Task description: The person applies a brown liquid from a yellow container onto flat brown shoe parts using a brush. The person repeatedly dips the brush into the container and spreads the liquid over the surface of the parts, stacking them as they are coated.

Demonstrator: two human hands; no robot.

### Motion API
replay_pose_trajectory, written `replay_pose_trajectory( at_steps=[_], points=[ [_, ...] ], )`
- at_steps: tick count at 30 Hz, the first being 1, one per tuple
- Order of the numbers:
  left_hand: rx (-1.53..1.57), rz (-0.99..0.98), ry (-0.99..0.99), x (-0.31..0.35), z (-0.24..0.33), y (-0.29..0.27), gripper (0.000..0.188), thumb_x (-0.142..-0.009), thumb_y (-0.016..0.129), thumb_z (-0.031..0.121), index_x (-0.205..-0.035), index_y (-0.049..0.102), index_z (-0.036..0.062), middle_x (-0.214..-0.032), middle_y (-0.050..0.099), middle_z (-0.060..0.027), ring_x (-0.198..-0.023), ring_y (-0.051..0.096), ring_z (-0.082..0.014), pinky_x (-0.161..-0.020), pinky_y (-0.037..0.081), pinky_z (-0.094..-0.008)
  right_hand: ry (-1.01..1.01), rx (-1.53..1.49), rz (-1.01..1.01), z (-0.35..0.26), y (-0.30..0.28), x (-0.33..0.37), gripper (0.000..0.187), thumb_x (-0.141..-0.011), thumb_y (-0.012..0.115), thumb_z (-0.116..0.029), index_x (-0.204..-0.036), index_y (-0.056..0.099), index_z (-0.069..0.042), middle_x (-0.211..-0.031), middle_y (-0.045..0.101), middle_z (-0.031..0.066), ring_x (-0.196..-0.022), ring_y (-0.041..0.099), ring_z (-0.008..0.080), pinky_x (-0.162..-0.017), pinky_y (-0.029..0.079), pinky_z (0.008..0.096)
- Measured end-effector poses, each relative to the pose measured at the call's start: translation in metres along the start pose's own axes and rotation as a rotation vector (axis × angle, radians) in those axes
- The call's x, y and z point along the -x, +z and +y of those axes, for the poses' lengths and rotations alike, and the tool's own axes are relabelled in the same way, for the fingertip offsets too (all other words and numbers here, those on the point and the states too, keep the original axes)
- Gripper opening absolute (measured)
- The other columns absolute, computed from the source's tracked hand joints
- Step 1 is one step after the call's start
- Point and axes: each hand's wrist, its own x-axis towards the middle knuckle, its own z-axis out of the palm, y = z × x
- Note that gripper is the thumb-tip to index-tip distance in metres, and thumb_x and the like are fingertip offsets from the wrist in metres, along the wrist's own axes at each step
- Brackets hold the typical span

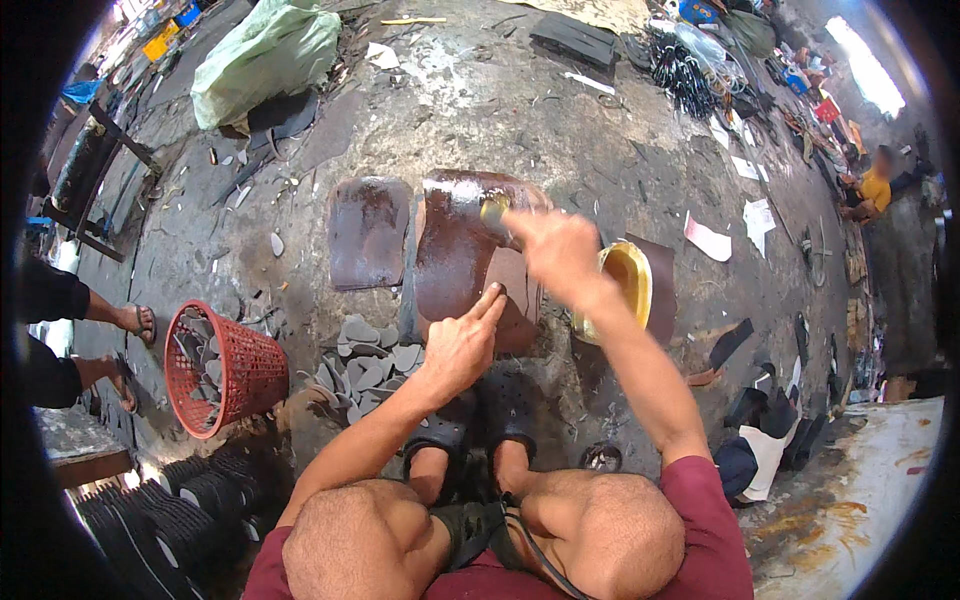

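A dark brown leather-like sheet [450, 262], wet and shiny along its far part, lies on the ground before my feet. My right hand [562, 252] is closed round a brush, whose yellowish end [493, 211] touches the sheet's far right part; its handle is hidden in the fist. With fingertips stretched out, my left hand [462, 342] presses down at the near edge of a lighter brown piece [508, 272] lying on the sheet. Right of these, an oval tub [647, 268] coated in yellow holds amber liquid.
A second shiny brown sheet [370, 245] lies to the left. Grey cut pieces [365, 362] are heaped by my left foot, near a red basket [255, 370] of similar pieces. Another person's feet [130, 340] are at the left. Dark soles [145, 530] are stacked lower left.
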Motion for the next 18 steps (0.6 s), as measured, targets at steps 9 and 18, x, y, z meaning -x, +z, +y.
replay_pose_trajectory(
  at_steps=[9,18],
  points=[
    [0.208,0.258,0.125,0.003,-0.015,0.011,0.048,-0.089,0.066,0.01,-0.136,0.06,0.0097,-0.145,0.057,-0.0189,-0.096,0.072,-0.0394,-0.074,0.06,-0.0469,0.122,-0.179,-0.246,0.039,-0.001,-0.092,0.039,-0.09,0.067,-0.029,-0.129,0.067,-0.031,-0.108,0.076,0.0101,-0.1,0.072,0.0331,-0.085,0.057,0.05],
    [0.727,0.41,-0.592,0.012,-0.093,-0.011,0.037,-0.085,0.075,0.018,-0.119,0.075,0.0033,-0.111,0.073,-0.0122,-0.087,0.065,-0.0197,-0.081,0.053,-0.0323,-0.079,-0.28,-0.306,-0.038,-0.025,0.025,0.034,-0.09,0.058,-0.015,-0.12,0.07,-0.027,-0.095,0.075,0.009,-0.086,0.073,0.0337,-0.07,0.059,0.0477]
  ],
)
